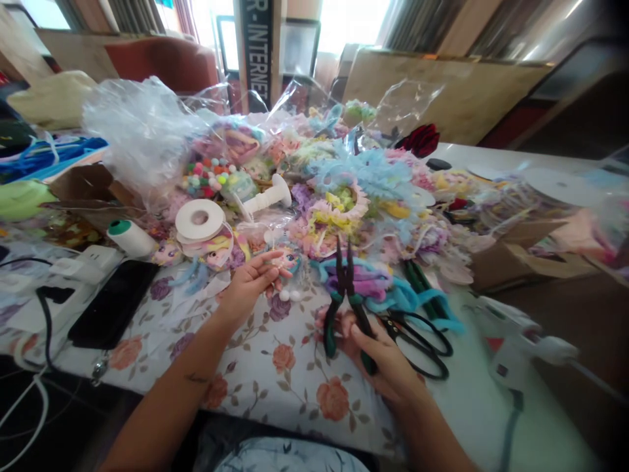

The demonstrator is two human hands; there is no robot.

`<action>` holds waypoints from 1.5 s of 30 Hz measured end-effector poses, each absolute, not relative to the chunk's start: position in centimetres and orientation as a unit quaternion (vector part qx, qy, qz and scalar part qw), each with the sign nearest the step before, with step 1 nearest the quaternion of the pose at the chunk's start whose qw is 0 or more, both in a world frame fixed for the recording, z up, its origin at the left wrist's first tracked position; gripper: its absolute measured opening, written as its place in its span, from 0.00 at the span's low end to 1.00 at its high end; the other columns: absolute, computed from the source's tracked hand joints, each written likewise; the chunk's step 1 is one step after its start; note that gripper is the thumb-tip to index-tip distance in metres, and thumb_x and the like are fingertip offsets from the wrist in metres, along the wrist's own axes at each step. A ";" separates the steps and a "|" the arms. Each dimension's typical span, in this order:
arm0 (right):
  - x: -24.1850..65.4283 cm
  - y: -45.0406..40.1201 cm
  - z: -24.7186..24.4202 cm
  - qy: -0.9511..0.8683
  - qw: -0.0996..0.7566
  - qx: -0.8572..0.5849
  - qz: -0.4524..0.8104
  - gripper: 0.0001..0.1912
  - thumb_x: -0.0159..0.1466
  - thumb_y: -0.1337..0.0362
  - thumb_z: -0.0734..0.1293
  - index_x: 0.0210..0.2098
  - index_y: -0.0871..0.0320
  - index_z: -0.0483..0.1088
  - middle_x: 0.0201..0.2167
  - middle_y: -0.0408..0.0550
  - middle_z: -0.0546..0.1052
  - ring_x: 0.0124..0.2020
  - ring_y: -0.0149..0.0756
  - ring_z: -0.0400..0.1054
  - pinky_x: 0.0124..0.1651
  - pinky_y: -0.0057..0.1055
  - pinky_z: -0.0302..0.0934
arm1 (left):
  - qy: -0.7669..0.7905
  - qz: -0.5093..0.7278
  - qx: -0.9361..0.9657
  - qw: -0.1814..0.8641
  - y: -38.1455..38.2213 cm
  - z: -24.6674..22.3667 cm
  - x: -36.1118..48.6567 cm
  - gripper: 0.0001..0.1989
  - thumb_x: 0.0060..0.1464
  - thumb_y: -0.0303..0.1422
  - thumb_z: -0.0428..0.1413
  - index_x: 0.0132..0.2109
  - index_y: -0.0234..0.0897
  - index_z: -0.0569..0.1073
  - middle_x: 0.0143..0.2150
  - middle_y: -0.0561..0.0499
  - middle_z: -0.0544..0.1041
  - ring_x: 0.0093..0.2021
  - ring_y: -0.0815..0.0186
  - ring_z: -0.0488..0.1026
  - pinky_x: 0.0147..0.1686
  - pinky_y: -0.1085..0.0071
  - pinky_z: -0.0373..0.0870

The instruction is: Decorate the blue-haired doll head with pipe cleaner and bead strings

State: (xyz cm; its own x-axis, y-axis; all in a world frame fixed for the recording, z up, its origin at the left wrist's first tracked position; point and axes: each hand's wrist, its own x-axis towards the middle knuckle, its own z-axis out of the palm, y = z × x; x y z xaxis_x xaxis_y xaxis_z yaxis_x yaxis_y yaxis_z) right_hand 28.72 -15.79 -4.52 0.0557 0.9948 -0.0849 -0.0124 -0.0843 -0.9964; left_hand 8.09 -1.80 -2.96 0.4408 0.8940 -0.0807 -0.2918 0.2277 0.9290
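My left hand (255, 280) is pinched closed beside a small doll-face charm (289, 259) with blue hair, and appears to hold it by its edge. White beads (289, 296) hang just below those fingers. My right hand (381, 351) is wrapped around long-nose pliers (344, 288) with dark green handles. Their jaws point away from me and stand slightly apart, with nothing between them. Black-handled scissors (422, 344) lie right of my right hand. Purple and blue fuzzy strips (363, 280) lie behind the pliers.
A heap of pastel flowers and trims (363, 174) fills the table's back. Ribbon spools (200, 219) and a thread cone (130, 237) stand left. A phone (115, 305) lies beside a power strip (44, 308). A cardboard box (531, 252) and glue gun (521, 334) are right.
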 end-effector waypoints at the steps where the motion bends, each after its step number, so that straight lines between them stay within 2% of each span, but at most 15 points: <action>1: 28.9 -15.6 -4.3 -0.484 0.473 -0.563 0.474 0.17 0.64 0.48 0.63 0.30 0.55 0.65 0.31 0.48 0.73 0.32 0.39 0.71 0.38 0.36 0.67 | 0.329 0.430 0.457 0.706 -1.7 -3.2 8.1 0.21 0.47 0.38 0.66 0.47 0.32 0.77 0.34 0.44 0.80 0.27 0.70 0.73 0.23 0.77 0.65; 4: 29.2 -15.2 -3.7 -0.570 0.402 -0.623 0.354 0.15 0.65 0.52 0.63 0.30 0.56 0.68 0.28 0.47 0.72 0.31 0.39 0.69 0.37 0.33 0.65 | 0.349 0.458 0.437 0.691 -1.5 -3.5 8.2 0.17 0.46 0.40 0.66 0.38 0.31 0.77 0.33 0.45 0.81 0.30 0.66 0.77 0.28 0.73 0.71; 8: 29.1 -15.0 -3.2 -0.639 0.368 -0.624 0.260 0.12 0.65 0.56 0.62 0.33 0.57 0.71 0.37 0.53 0.76 0.38 0.44 0.72 0.43 0.36 0.67 | 0.357 0.474 0.418 0.688 -1.5 -3.3 8.2 0.18 0.43 0.41 0.68 0.36 0.31 0.76 0.31 0.45 0.81 0.30 0.65 0.78 0.29 0.73 0.74; 14: 28.2 -15.4 -2.4 -0.645 0.311 -0.624 0.313 0.15 0.66 0.54 0.61 0.35 0.59 0.72 0.30 0.51 0.76 0.33 0.43 0.72 0.37 0.33 0.67 | 0.387 0.494 0.449 0.636 -2.3 -2.6 8.1 0.15 0.45 0.38 0.67 0.36 0.32 0.79 0.33 0.45 0.83 0.33 0.62 0.80 0.31 0.71 0.76; 20: 27.4 -15.3 -1.8 -0.636 0.294 -0.621 0.350 0.15 0.67 0.55 0.60 0.37 0.60 0.71 0.31 0.49 0.76 0.32 0.39 0.71 0.36 0.30 0.65 | 0.420 0.500 0.528 0.542 -3.0 -2.6 8.1 0.11 0.49 0.36 0.65 0.37 0.33 0.81 0.32 0.47 0.83 0.33 0.62 0.80 0.32 0.71 0.77; 28: 27.1 -15.4 -2.3 -0.636 0.275 -0.632 0.348 0.17 0.67 0.55 0.59 0.40 0.60 0.72 0.37 0.53 0.77 0.38 0.44 0.72 0.42 0.35 0.66 | 0.443 0.492 0.566 0.491 -3.1 -3.1 8.0 0.09 0.51 0.36 0.62 0.36 0.36 0.82 0.30 0.49 0.82 0.30 0.64 0.79 0.30 0.73 0.75; 35: 26.4 -15.2 -2.5 -0.637 0.281 -0.636 0.334 0.15 0.66 0.57 0.59 0.39 0.59 0.72 0.42 0.56 0.77 0.47 0.48 0.71 0.50 0.39 0.65 | 0.458 0.498 0.606 0.419 -3.2 -3.8 7.8 0.10 0.52 0.36 0.61 0.38 0.36 0.83 0.33 0.47 0.83 0.32 0.61 0.79 0.33 0.69 0.74; 39: 26.3 -15.3 -2.9 -0.638 0.285 -0.633 0.335 0.14 0.66 0.57 0.60 0.39 0.59 0.72 0.46 0.57 0.75 0.51 0.49 0.69 0.53 0.40 0.63 | 0.459 0.499 0.607 0.415 -3.0 -4.1 7.9 0.10 0.52 0.36 0.61 0.38 0.37 0.83 0.33 0.47 0.83 0.32 0.60 0.79 0.34 0.68 0.75; 45: 26.5 -15.5 -2.9 -0.642 0.282 -0.627 0.340 0.14 0.67 0.57 0.59 0.39 0.58 0.71 0.48 0.57 0.74 0.51 0.47 0.69 0.53 0.38 0.62 | 0.444 0.505 0.588 0.450 -3.0 -3.9 8.0 0.09 0.52 0.35 0.62 0.37 0.36 0.82 0.32 0.47 0.83 0.32 0.61 0.80 0.34 0.69 0.76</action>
